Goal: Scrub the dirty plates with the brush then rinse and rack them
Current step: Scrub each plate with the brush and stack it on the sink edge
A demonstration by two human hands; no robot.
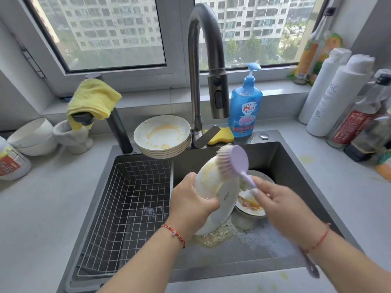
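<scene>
"PAC" legible on a white bottle (336, 96) far right of both hands; red Chinese script on the blue soap (245, 108), unreadable. Plate (220, 193) tilted on edge over the sink (296, 163), gripped at its left rim by the left hand (190, 206). Brush (233, 160) bristles pressed to the plate's upper rim, handle clasped in the right hand (285, 208). Dirty stack (163, 136) beyond the hands; rack (131, 204) just left.

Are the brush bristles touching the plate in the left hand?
Touching. The head view shows the brush bristles pressed against the upper rim of the tilted plate, with no gap between them; the left hand grips that plate.
</scene>
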